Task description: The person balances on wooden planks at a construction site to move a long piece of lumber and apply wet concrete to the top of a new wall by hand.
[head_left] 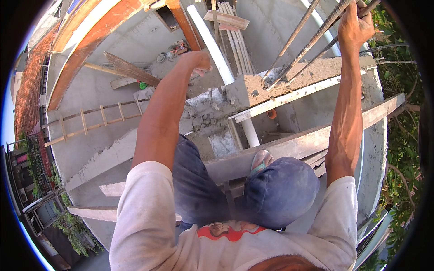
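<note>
High at the right, my right hand point(355, 29) is wrapped round a ribbed steel rebar point(318, 36). This rod is one of several that rise at a slant from the top of a rough concrete beam point(312, 74). My left hand point(197, 62) is held out in front, apart from the rods, over the beam's left part. Its fingers are curled closed, and whatever they may hold is hidden. Broken mortar lumps point(205, 110) lie on the beam below that hand. My knees are bent, and one sandalled foot point(262, 160) rests by a plank.
A long wooden plank point(285, 144) crosses under me. White pipes point(210, 43) stand beyond and below the beam. A wooden ladder point(95, 118) and loose boards point(131, 67) lie lower down at the left. Leafy branches point(400, 149) border the right side, beyond the wall edge.
</note>
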`<state>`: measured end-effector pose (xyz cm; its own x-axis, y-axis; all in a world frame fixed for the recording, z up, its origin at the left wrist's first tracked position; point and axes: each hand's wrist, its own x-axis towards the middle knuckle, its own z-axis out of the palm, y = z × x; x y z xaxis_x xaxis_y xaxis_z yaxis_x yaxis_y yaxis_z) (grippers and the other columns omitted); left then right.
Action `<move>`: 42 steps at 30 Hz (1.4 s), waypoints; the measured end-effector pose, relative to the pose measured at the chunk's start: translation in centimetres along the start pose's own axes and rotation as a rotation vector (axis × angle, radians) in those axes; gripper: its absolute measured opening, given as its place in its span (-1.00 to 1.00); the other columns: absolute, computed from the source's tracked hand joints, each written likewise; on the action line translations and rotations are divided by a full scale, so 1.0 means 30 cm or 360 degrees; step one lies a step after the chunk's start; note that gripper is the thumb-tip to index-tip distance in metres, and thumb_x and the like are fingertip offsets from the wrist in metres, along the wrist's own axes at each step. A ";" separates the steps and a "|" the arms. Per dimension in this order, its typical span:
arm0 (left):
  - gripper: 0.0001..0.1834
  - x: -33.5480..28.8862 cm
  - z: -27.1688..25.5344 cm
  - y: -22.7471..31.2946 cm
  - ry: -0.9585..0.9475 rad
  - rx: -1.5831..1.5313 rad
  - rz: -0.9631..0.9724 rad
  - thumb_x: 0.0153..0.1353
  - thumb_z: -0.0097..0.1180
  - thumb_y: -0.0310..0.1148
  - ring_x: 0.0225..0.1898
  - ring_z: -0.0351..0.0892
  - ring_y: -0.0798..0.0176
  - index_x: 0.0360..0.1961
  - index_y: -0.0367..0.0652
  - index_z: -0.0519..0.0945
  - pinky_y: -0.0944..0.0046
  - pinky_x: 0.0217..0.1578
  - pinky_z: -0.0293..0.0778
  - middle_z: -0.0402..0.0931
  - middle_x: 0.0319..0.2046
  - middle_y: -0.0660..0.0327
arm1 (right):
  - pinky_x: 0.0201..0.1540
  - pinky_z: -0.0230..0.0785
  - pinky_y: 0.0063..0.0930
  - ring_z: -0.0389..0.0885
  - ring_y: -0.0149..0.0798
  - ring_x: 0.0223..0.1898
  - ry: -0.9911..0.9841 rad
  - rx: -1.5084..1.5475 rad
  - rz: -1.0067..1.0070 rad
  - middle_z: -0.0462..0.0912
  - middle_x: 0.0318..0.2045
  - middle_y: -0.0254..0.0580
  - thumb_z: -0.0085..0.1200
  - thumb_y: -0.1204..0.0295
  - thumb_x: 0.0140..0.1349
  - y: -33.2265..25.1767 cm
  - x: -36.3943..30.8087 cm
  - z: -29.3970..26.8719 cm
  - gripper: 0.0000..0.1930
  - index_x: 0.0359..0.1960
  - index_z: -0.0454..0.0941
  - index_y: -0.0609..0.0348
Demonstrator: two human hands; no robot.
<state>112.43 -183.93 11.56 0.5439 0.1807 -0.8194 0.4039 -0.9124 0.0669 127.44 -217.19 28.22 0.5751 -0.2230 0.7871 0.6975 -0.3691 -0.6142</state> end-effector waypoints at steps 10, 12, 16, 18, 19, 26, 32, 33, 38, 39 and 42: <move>-0.67 0.030 -0.004 -0.168 0.0302 -0.0541 0.0036 0.34 0.06 -0.10 -0.39 0.66 0.33 -0.07 -0.08 0.63 0.23 -0.33 0.63 0.71 -0.37 0.37 | -0.55 0.26 -0.41 0.26 -0.39 -0.62 0.0024 0.0367 -0.0302 0.31 -0.65 -0.35 0.15 0.05 0.35 -0.003 0.020 0.038 -0.54 -0.51 0.35 0.16; -0.68 0.022 -0.009 -0.201 0.0252 -0.0478 -0.0005 0.33 0.07 -0.10 -0.42 0.65 0.35 -0.09 -0.09 0.63 0.26 -0.36 0.63 0.70 -0.37 0.34 | -0.56 0.27 -0.42 0.26 -0.40 -0.62 0.0021 0.0348 -0.0349 0.33 -0.65 -0.34 0.15 0.04 0.34 0.009 0.023 0.040 -0.54 -0.51 0.36 0.16; -0.69 0.018 -0.003 -0.255 0.0198 -0.0368 -0.0016 0.32 0.08 -0.11 -0.47 0.64 0.37 -0.17 -0.11 0.65 0.31 -0.44 0.60 0.68 -0.40 0.33 | -0.57 0.27 -0.41 0.25 -0.40 -0.63 0.0000 0.0453 -0.0358 0.33 -0.66 -0.34 0.16 0.03 0.34 -0.001 0.015 0.053 -0.53 -0.53 0.37 0.14; -0.70 0.019 0.001 -0.276 0.0220 -0.0432 -0.0001 0.31 0.09 -0.12 -0.47 0.64 0.37 -0.21 -0.12 0.66 0.31 -0.46 0.58 0.68 -0.41 0.34 | -0.57 0.28 -0.40 0.25 -0.40 -0.64 0.0025 0.0386 -0.0356 0.33 -0.66 -0.35 0.16 0.03 0.33 0.003 0.020 0.053 -0.53 -0.54 0.37 0.14; -0.70 0.019 0.004 -0.285 0.0231 -0.0463 0.0006 0.30 0.09 -0.12 -0.47 0.64 0.36 -0.24 -0.12 0.67 0.32 -0.46 0.57 0.68 -0.42 0.34 | -0.57 0.28 -0.40 0.25 -0.40 -0.64 0.0038 0.0353 -0.0355 0.33 -0.66 -0.35 0.16 0.04 0.33 0.005 0.020 0.053 -0.53 -0.54 0.37 0.14; -0.65 0.023 0.013 -0.279 0.0125 -0.0504 0.0059 0.37 0.06 -0.16 -0.30 0.69 0.30 0.08 -0.09 0.53 0.22 -0.22 0.65 0.68 -0.24 0.22 | -0.44 0.39 -0.38 0.42 -0.40 -0.51 -0.0086 0.0403 -0.0199 0.51 -0.52 -0.23 0.18 0.16 0.33 0.022 0.023 0.019 -0.62 -0.36 0.51 0.30; -0.67 0.036 0.066 -0.257 0.0246 -0.0299 0.0037 0.29 0.10 -0.12 -0.38 0.69 0.22 -0.24 -0.17 0.68 0.17 -0.39 0.58 0.71 -0.37 0.23 | -0.40 0.26 -0.69 0.39 -0.62 -0.44 -0.0118 0.0659 0.0166 0.54 -0.44 -0.46 0.16 0.38 0.38 0.005 -0.029 0.016 -0.78 -0.16 0.60 0.34; -0.67 0.029 0.054 -0.212 0.0239 -0.0229 0.0056 0.31 0.09 -0.14 -0.34 0.70 0.21 -0.18 -0.20 0.65 0.17 -0.34 0.60 0.72 -0.34 0.22 | -0.56 0.26 -0.61 0.36 -0.58 -0.61 -0.0116 0.0719 0.0088 0.46 -0.62 -0.41 0.20 0.37 0.33 -0.014 -0.005 0.005 -0.78 -0.33 0.54 0.32; -0.66 -0.016 0.078 -0.220 0.0353 -0.0122 0.0079 0.31 0.07 -0.17 -0.29 0.70 0.11 -0.14 -0.26 0.63 0.09 -0.27 0.57 0.72 -0.37 0.17 | -0.58 0.28 -0.60 0.36 -0.57 -0.63 -0.0092 0.0626 0.0163 0.47 -0.63 -0.38 0.16 0.38 0.36 -0.041 -0.035 0.027 -0.79 -0.24 0.53 0.34; -0.65 -0.007 0.084 -0.231 0.0368 -0.0110 0.0072 0.27 0.11 -0.16 -0.21 0.69 0.05 -0.14 -0.24 0.65 0.06 -0.22 0.57 0.71 -0.29 0.11 | -0.58 0.28 -0.60 0.36 -0.57 -0.63 -0.0090 0.0643 0.0183 0.47 -0.62 -0.38 0.16 0.38 0.36 -0.038 -0.036 0.031 -0.79 -0.22 0.54 0.33; -0.65 0.004 0.087 -0.234 0.0398 -0.0113 0.0070 0.17 0.19 -0.17 -0.06 0.67 -0.07 -0.16 -0.21 0.71 -0.01 -0.12 0.56 0.70 -0.15 0.00 | -0.60 0.26 -0.60 0.36 -0.59 -0.62 -0.0077 0.0648 0.0257 0.48 -0.59 -0.42 0.18 0.37 0.36 -0.025 -0.030 0.024 -0.79 -0.20 0.55 0.31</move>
<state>107.73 -178.46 9.51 0.7237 0.2345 -0.6491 0.4213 -0.8950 0.1464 126.69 -216.07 27.93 0.7031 -0.2022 0.6817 0.7031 0.0549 -0.7089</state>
